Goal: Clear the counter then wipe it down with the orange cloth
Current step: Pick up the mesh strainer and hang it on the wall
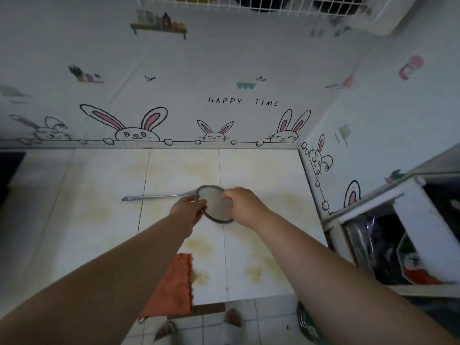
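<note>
A metal mesh strainer (pixel 215 204) is seen at the centre of the frame, on or just above the tiled worktop (pixel 261 175); which cannot be told. Its rim is pinched by the left hand (pixel 188 207) on one side and by the right hand (pixel 242 206) on the other, each grip pressed onto the ring. The long handle is pointed toward the left of the frame. The strainer is judged light and stiff, its mesh easily dented, so the rim or handle is best held. The orange cloth (pixel 174 282) is draped over the near worktop edge, lower centre.
</note>
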### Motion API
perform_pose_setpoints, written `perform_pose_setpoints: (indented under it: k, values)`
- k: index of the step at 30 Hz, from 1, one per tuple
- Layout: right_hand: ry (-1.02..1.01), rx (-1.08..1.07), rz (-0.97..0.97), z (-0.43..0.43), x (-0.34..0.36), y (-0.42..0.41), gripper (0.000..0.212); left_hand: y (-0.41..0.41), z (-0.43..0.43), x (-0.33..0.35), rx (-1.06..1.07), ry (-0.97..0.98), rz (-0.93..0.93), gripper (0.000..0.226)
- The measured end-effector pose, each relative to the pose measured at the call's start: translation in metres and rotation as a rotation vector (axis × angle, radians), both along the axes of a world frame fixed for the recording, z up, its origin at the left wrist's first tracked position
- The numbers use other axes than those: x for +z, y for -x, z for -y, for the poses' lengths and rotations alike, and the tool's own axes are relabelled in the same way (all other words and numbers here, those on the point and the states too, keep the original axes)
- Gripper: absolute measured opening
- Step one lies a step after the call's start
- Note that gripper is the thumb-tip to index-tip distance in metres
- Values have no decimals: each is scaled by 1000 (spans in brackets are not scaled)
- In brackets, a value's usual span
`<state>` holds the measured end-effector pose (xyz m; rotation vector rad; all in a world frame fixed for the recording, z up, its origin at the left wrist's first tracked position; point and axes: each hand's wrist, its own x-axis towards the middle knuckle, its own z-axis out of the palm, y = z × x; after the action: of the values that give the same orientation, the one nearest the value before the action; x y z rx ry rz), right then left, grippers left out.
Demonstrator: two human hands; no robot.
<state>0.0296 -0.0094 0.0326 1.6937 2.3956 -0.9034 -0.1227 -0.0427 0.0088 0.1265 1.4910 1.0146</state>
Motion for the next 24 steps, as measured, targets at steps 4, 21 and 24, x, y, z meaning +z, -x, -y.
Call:
perform_pose_setpoints:
  k: [4,21,24]
  values:
    - [-28,-56,-77,-3,19,-11,51,0,3,18,-133,-66,-86,28]
    - [41,-265,-176,26,104,-57,44,-28,-2,119,-760,-444,-507,25]
    - [59,-314,-177,32,122,-71,44,-42,-9,143,-886,-491,-599,31]
